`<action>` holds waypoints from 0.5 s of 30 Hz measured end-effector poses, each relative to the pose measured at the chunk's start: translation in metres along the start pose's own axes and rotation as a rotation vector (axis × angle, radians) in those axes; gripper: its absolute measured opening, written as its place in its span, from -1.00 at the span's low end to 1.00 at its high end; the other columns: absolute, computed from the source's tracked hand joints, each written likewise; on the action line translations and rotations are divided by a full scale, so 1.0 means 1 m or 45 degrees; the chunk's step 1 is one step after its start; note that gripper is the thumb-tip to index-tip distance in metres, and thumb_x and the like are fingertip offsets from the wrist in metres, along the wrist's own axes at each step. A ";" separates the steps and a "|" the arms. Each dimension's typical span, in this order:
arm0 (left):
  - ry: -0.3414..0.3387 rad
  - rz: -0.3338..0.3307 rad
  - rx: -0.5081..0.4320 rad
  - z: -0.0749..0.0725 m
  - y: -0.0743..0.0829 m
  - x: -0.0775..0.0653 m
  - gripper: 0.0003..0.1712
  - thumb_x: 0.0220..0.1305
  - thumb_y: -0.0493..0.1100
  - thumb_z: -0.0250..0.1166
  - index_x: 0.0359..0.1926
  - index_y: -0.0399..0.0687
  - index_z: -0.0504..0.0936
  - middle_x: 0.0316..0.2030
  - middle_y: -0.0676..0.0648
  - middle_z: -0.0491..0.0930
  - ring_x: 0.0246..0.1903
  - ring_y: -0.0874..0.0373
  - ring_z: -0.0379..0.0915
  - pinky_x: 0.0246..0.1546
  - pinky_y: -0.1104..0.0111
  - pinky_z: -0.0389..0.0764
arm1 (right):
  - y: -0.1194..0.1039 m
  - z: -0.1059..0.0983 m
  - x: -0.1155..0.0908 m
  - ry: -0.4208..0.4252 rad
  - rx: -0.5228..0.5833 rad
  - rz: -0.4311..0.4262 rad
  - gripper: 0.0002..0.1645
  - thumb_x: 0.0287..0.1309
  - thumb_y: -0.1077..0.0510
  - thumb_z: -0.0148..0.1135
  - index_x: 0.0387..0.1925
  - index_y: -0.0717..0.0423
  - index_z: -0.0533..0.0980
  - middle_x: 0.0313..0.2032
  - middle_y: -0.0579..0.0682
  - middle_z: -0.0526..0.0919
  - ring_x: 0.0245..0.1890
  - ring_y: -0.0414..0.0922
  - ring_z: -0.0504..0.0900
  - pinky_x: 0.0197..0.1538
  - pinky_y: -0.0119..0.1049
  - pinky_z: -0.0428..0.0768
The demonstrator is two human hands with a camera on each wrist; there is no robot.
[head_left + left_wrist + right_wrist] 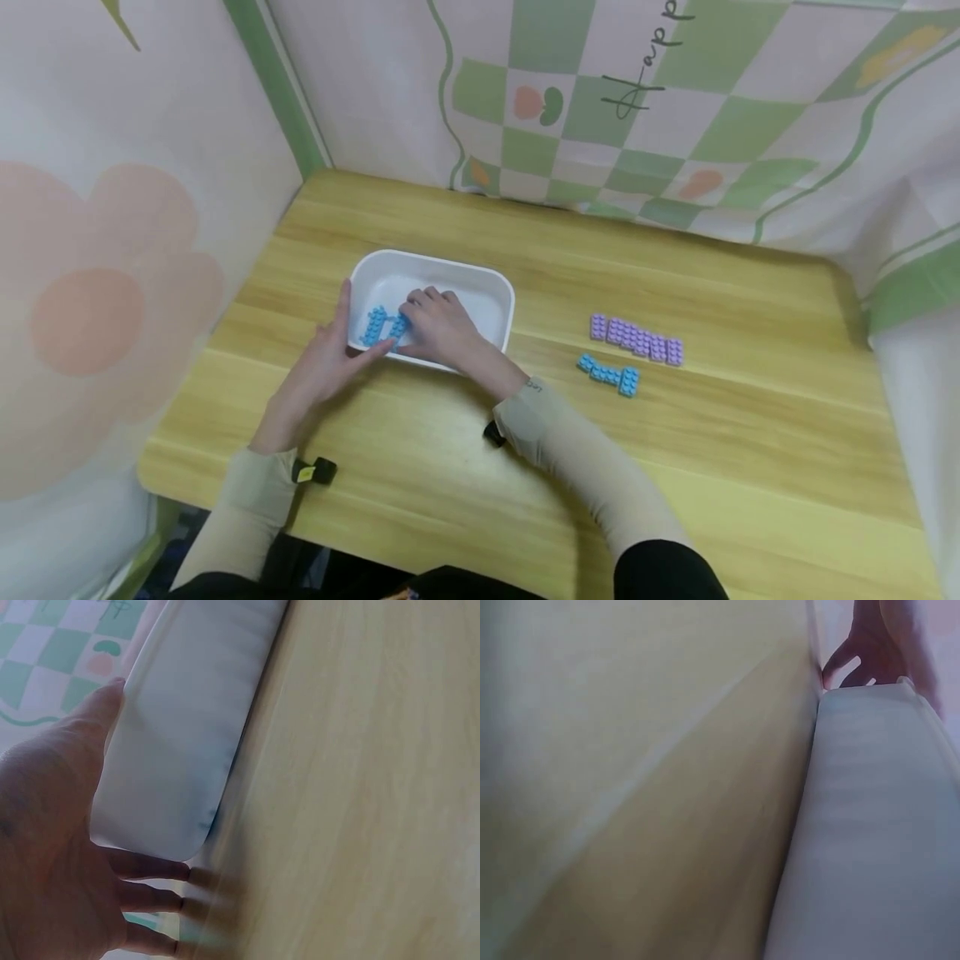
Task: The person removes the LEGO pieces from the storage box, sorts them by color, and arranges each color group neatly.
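Observation:
A white tray (491,292) stands on the wooden table, with blue building blocks (373,325) lying in its left part. My left hand (318,367) rests at the tray's near-left corner, thumb along the near rim and fingers at the left end. In the left wrist view its fingers are extended against the outside of the tray. My right hand (442,329) reaches over the near rim and holds a blue building block (401,325) between thumb and fingers beside the others. Its fingertips are partly hidden, and the right wrist view shows only the tray's outer wall.
Right of the tray, a row of purple building blocks (636,339) lies on the table (720,467). Several blue building blocks (609,374) lie just in front of that row. A patterned curtain (585,108) hangs along the table's back edge.

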State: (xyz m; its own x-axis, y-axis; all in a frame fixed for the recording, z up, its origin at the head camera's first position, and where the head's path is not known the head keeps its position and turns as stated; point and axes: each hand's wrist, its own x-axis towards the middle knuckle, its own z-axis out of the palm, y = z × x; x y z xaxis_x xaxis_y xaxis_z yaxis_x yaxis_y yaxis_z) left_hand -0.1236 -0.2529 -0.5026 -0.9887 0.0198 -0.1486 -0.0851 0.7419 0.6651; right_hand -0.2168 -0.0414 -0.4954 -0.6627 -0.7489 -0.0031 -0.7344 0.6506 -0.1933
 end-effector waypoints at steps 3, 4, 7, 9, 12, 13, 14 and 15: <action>-0.001 -0.001 0.003 0.000 0.000 0.000 0.43 0.49 0.49 0.26 0.78 0.06 -0.58 0.72 -0.46 0.02 0.61 -0.56 0.16 0.61 -0.47 0.21 | 0.001 -0.001 0.000 -0.007 -0.004 -0.002 -0.18 0.23 -0.33 0.59 0.31 0.10 0.65 0.36 0.09 0.67 0.38 0.08 0.61 0.51 0.11 0.58; 0.000 -0.004 0.004 0.000 0.000 0.000 0.43 0.49 0.50 0.26 0.78 0.06 -0.58 0.72 -0.46 0.02 0.61 -0.56 0.17 0.60 -0.47 0.23 | 0.001 -0.002 0.000 -0.009 -0.006 -0.005 -0.18 0.24 -0.33 0.59 0.30 0.11 0.65 0.36 0.10 0.67 0.38 0.08 0.61 0.52 0.12 0.57; 0.001 -0.006 0.000 0.000 0.000 0.001 0.43 0.48 0.51 0.25 0.78 0.07 -0.58 0.73 -0.45 0.01 0.62 -0.55 0.15 0.62 -0.48 0.19 | 0.002 -0.004 -0.002 -0.015 -0.025 -0.024 -0.18 0.24 -0.32 0.58 0.29 0.14 0.65 0.35 0.09 0.68 0.40 0.08 0.60 0.56 0.11 0.53; 0.003 -0.002 -0.005 0.001 0.000 0.001 0.43 0.48 0.51 0.25 0.78 0.08 -0.58 0.73 -0.44 -0.01 0.63 -0.54 0.13 0.64 -0.47 0.14 | 0.003 -0.006 -0.003 -0.023 -0.043 -0.037 -0.20 0.25 -0.32 0.58 0.26 0.16 0.66 0.35 0.08 0.69 0.41 0.07 0.59 0.58 0.11 0.51; 0.014 0.005 -0.006 0.000 0.000 0.000 0.43 0.48 0.49 0.28 0.78 0.07 -0.56 0.73 -0.44 0.00 0.62 -0.54 0.15 0.64 -0.45 0.17 | 0.006 -0.009 -0.004 -0.042 -0.058 -0.054 -0.21 0.23 -0.30 0.59 0.23 0.18 0.68 0.37 0.08 0.69 0.43 0.07 0.58 0.60 0.11 0.48; 0.017 0.007 -0.007 0.000 0.001 0.000 0.43 0.48 0.48 0.28 0.78 0.07 -0.56 0.73 -0.44 0.01 0.62 -0.54 0.16 0.64 -0.45 0.17 | 0.007 -0.010 -0.005 -0.051 -0.057 -0.056 -0.21 0.23 -0.30 0.60 0.22 0.19 0.69 0.38 0.08 0.69 0.44 0.07 0.57 0.61 0.12 0.47; 0.020 0.008 -0.006 0.000 0.001 0.000 0.43 0.48 0.47 0.29 0.79 0.06 -0.55 0.72 -0.45 0.02 0.62 -0.53 0.16 0.64 -0.45 0.16 | 0.008 -0.011 -0.006 -0.058 -0.054 -0.057 -0.22 0.22 -0.29 0.60 0.22 0.19 0.69 0.38 0.08 0.68 0.45 0.06 0.57 0.62 0.12 0.46; 0.022 0.007 -0.005 0.000 0.001 -0.001 0.43 0.48 0.47 0.29 0.79 0.06 -0.55 0.72 -0.45 0.02 0.61 -0.54 0.17 0.63 -0.45 0.19 | 0.009 -0.013 -0.007 -0.066 -0.049 -0.055 -0.21 0.21 -0.28 0.61 0.23 0.19 0.69 0.39 0.08 0.68 0.46 0.07 0.56 0.63 0.13 0.45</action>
State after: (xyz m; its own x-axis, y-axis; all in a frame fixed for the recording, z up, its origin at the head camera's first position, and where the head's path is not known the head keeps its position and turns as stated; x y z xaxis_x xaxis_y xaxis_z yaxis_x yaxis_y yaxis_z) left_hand -0.1229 -0.2526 -0.5018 -0.9911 0.0125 -0.1322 -0.0799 0.7390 0.6689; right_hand -0.2205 -0.0286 -0.4846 -0.6222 -0.7815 -0.0467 -0.7680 0.6209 -0.1568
